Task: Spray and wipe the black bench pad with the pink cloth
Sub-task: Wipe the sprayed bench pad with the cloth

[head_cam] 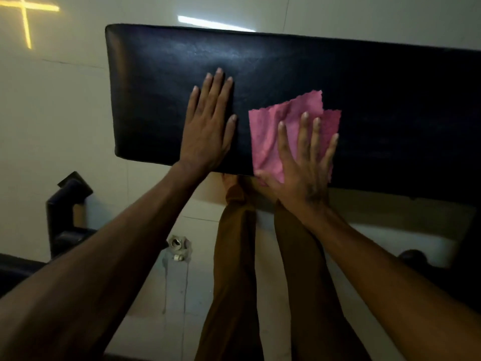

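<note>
1. Bench pad (299, 74): black, leather-like upholstery, long and rectangular with rounded corners, running from upper left to the right edge of view. Its surface shows a faint sheen near the far edge. No spray bottle is in view.

2. Pink cloth (270, 131): lies on the pad's near half, right of centre. It is loosely spread with creases, ragged edges and one corner folded up toward the far side. Its lower edge reaches the pad's near edge.

3. Right hand (304, 165): laid flat on the cloth, palm down, fingers straight and spread apart. It presses the cloth against the pad; no finger curls around the fabric. The heel of the hand sits at the pad's near edge.

4. Left hand (208, 128): laid flat on the bare pad just left of the cloth, apart from it. Fingers are straight and close together, thumb alongside. It holds nothing.

5. Forearms: both bare, reaching in from the lower corners of view toward the pad.

6. Legs (234, 256): brown trousers visible below the pad's near edge, between the two arms; one bare foot shows just under that edge.

7. Floor (52, 113): pale tiles with thin joint lines. A yellow cross-shaped light reflection (24, 11) sits at upper left.

8. Small pale debris (178, 247): lies on the floor left of the legs, with streak marks below it. What it is cannot be determined.

9. Dark metal frame part (65, 204): stands at left, beside the left forearm.
</note>
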Demonstrator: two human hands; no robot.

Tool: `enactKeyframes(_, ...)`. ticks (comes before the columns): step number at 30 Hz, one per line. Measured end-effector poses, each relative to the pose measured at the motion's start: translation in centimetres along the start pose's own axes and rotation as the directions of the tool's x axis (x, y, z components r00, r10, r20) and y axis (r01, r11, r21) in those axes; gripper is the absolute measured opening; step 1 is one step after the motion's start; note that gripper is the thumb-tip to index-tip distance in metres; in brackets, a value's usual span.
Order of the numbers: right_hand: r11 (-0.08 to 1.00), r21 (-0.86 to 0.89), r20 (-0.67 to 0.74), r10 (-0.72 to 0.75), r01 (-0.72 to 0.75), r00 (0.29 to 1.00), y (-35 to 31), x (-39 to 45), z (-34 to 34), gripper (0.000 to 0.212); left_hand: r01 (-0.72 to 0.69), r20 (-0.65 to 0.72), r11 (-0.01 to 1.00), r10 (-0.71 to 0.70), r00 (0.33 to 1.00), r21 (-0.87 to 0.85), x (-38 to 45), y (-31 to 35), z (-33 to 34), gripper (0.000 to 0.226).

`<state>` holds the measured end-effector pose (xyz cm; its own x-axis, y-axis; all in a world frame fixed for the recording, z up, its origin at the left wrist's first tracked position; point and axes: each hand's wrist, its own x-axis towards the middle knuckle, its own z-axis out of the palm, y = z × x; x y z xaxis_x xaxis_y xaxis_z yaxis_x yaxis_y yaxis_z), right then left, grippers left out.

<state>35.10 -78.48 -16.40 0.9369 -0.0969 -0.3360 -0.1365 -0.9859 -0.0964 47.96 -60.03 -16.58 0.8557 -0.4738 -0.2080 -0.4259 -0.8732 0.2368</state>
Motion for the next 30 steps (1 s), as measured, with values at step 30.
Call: enactKeyframes(30,0.542,0.413,-0.080,0.822,-0.732,0.563,1.3,1.7,-1.1,0.065,0.044,-0.050,0.989,-0.051,0.997,-0.141,-0.2,0.3,0.3,0.061)
